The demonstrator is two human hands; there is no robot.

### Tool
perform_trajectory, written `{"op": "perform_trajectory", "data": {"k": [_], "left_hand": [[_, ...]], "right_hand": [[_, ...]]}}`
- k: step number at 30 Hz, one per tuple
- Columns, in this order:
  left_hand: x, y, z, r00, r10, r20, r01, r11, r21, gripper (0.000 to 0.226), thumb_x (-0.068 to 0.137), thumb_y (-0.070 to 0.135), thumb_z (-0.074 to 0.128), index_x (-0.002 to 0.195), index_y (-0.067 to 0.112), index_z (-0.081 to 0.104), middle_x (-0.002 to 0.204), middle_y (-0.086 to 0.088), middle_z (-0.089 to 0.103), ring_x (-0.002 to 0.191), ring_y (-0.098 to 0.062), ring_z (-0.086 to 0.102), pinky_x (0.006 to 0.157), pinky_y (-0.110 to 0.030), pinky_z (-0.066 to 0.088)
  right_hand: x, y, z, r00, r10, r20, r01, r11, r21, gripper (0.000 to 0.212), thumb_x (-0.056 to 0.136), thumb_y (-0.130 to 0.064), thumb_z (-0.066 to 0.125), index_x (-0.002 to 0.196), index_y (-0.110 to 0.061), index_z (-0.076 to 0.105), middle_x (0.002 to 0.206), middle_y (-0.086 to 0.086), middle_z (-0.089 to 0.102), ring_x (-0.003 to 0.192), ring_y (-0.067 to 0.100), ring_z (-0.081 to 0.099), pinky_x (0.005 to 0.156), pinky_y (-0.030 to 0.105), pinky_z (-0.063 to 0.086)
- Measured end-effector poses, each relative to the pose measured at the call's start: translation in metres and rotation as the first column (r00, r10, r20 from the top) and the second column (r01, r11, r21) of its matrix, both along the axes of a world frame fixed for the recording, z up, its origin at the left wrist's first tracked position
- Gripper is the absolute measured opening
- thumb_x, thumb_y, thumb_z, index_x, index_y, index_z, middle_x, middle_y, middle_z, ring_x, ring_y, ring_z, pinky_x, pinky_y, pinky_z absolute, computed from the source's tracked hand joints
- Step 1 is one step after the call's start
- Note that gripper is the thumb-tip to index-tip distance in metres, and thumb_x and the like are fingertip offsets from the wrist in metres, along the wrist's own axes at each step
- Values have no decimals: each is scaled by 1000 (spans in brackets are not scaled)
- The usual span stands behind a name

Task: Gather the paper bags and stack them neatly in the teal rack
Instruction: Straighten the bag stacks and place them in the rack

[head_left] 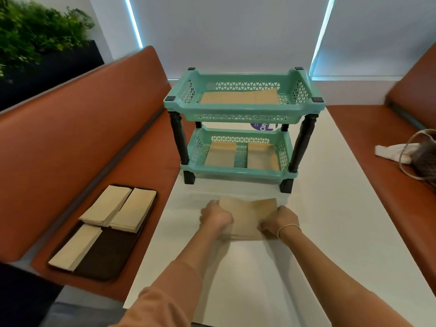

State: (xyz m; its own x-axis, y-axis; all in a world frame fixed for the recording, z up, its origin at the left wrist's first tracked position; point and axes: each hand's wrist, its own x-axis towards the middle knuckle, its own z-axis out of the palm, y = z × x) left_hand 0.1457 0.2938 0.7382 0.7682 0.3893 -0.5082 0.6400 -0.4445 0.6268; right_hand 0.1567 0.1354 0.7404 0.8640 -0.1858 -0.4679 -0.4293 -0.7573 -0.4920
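Observation:
A stack of brown paper bags (247, 213) lies on the white table just in front of the teal rack (243, 114). My left hand (215, 217) grips the stack's left edge and my right hand (278, 221) grips its right edge. The rack has two tiers on black legs. Its top tier holds a flat pile of bags (239, 96). In the bottom tier two piles of bags (221, 153) lie side by side. On the bench to my left, a dark tray (111, 253) carries three more piles of paler bags (119, 207).
The white table (330, 220) runs between two orange-brown benches (82, 142). A cloth bag with a grey bundle (415, 154) lies on the right bench. Plants in a dark planter (35, 36) stand behind the left bench. A purple sticker (263, 126) shows behind the rack.

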Motion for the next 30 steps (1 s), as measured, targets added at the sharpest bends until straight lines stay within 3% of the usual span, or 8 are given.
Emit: {"op": "perform_trajectory", "data": {"k": [4,8,12,16,19,21,25,30], "left_hand": [[-11,3,3,997,46,65,-36,989,-143,57,75,10,74,124,14,45,121,-6,55,109,-26,54,88,-34,48],[-22,6,1,984,115,135,-72,954,-293,72,71,6,78,130,15,37,125,-5,53,110,-25,54,94,-40,48],[-26,3,7,915,139,378,31,911,-411,55,74,-4,72,117,20,47,116,-8,57,98,-19,57,83,-30,52],[-26,6,16,850,116,514,158,875,-457,52,77,-6,69,115,23,50,110,-4,58,91,-9,58,73,-15,51],[-33,8,8,857,81,508,169,888,-427,61,79,-3,69,128,21,42,123,-1,50,107,-9,53,84,-15,49],[-36,8,0,872,67,486,161,896,-413,63,80,-1,69,131,22,41,132,-3,46,119,-15,47,97,-26,45],[-36,10,-2,871,69,487,174,883,-436,55,80,-3,66,119,30,46,121,-2,55,103,-11,56,81,-19,48],[-39,15,-3,878,1,478,211,897,-389,60,79,5,71,124,31,43,123,0,51,111,-15,53,93,-27,48]], "right_hand": [[-5,-11,-4,997,-16,72,-5,958,287,52,71,-13,75,118,-10,52,111,9,58,94,25,52,80,32,46],[-18,-21,-7,989,-103,110,16,798,602,45,70,7,73,109,-10,56,101,10,60,88,26,55,74,35,47],[-22,-20,-7,935,-188,301,-26,810,586,25,67,8,74,81,-6,58,78,10,61,76,24,55,70,40,51],[-25,-12,1,889,-284,359,-7,776,630,29,66,8,76,84,-6,58,74,0,59,70,13,55,59,20,47],[-34,-5,-3,900,-335,279,54,722,690,36,67,11,74,94,-6,58,78,0,59,71,11,54,54,15,47],[-40,0,-7,901,-353,253,83,712,697,38,67,11,74,98,-5,59,82,3,60,72,12,56,56,16,49],[-40,2,-7,872,-388,298,92,729,679,34,64,14,72,88,-8,63,81,4,63,80,22,58,72,29,47],[-42,2,-10,875,-362,321,102,786,609,33,66,7,74,90,-11,62,89,7,64,85,25,58,78,32,49]]}}
